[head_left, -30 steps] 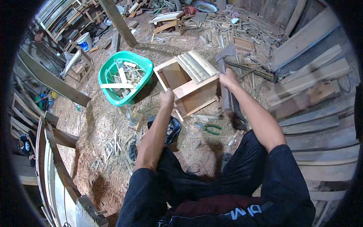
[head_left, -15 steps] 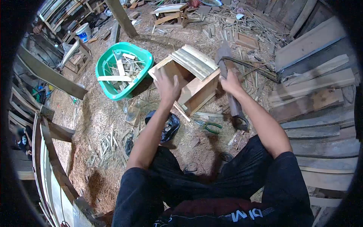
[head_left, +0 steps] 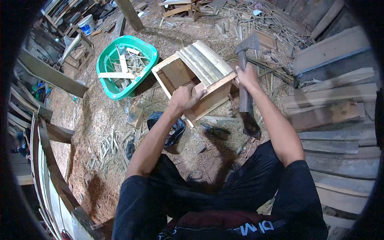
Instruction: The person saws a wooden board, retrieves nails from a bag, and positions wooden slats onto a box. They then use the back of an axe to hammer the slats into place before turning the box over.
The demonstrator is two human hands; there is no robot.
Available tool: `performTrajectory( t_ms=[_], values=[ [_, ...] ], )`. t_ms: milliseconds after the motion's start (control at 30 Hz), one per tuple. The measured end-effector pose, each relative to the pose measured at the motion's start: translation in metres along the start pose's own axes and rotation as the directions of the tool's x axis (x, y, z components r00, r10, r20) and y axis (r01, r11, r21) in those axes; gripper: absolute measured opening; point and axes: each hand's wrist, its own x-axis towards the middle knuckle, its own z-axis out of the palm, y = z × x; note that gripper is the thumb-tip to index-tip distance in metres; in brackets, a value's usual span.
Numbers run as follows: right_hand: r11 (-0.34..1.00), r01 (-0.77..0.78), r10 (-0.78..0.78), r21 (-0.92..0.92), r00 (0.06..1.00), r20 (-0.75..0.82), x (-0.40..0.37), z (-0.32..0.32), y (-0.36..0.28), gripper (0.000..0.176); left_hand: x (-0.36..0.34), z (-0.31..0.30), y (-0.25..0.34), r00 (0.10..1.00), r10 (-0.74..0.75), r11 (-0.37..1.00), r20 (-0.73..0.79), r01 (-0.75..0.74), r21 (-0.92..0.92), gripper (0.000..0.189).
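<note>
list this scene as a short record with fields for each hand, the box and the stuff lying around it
left hand: grips the near edge of the wooden box
right hand: closed on the hatchet, head up, beside the box
box top: bamboo slats laid side by side
left of box: green basin holding wood scraps
ground near knees: pliers, black bag, sawdust

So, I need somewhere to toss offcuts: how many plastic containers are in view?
2. A green basin on the floor left of the wooden box, holding wood scraps; a white bucket stands farther back, upper left. Clutter may hide others.
</note>
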Motion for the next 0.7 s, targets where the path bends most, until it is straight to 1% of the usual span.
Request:
performTrajectory(
  t_ms=[100,133,167,233,267,367,400,500,533,600,667,700],
  values=[
    [1.000,0.021,-0.022,0.007,0.993,0.119,0.008,-0.003,-0.003,0.050,-0.023,-0.026,-0.006,0.995,0.091,0.994,0.036,-0.089,-0.070,0.066],
    [0.994,0.112,-0.111,-0.017,0.993,0.039,0.007,0.005,-0.004,0.049,-0.026,-0.023,-0.020,0.993,0.114,0.992,0.002,-0.114,-0.061,0.063],
    [0.992,0.128,-0.129,0.019,0.990,0.063,0.006,0.010,-0.002,0.044,-0.029,-0.021,-0.034,0.990,0.140,0.989,0.022,-0.139,-0.042,0.062],
    [0.985,0.144,-0.153,0.093,0.983,0.105,-0.011,-0.002,-0.034,0.035,-0.031,-0.022,-0.053,0.978,0.196,0.981,0.077,-0.196,-0.009,0.060],
    [0.996,0.028,-0.040,0.083,0.989,0.145,-0.025,-0.011,-0.058,0.038,-0.030,-0.023,-0.059,0.973,0.181,0.982,0.146,-0.187,0.032,0.057],
    [0.998,0.060,-0.057,-0.006,0.972,0.226,-0.019,0.015,-0.049,0.040,-0.039,-0.024,-0.071,0.964,0.224,0.975,0.144,-0.220,-0.042,0.055],
    [0.998,0.059,-0.064,0.026,0.956,0.286,-0.029,0.007,-0.060,0.041,-0.043,-0.023,-0.075,0.964,0.244,0.969,0.104,-0.237,-0.070,0.053],
    [0.995,-0.026,-0.015,0.096,0.912,0.410,-0.014,0.041,-0.040,0.051,-0.050,-0.023,-0.084,0.968,0.244,0.964,0.054,-0.235,-0.126,0.053],
    [0.988,-0.070,0.008,0.140,0.915,0.404,-0.009,0.050,-0.037,0.051,-0.052,-0.024,-0.084,0.965,0.259,0.961,0.035,-0.253,-0.111,0.053],
    [0.962,-0.159,0.061,0.223,0.917,0.394,-0.007,0.063,-0.032,0.051,-0.054,-0.025,-0.087,0.969,0.240,0.969,0.060,-0.237,-0.064,0.054],
    [0.956,-0.185,0.086,0.228,0.919,0.384,-0.028,0.035,-0.059,0.051,-0.054,-0.022,-0.095,0.969,0.238,0.971,0.073,-0.236,-0.025,0.054],
    [0.953,-0.197,0.098,0.232,0.920,0.380,-0.035,0.026,-0.070,0.051,-0.056,-0.023,-0.095,0.968,0.243,0.970,0.070,-0.241,-0.037,0.052]
  ],
)
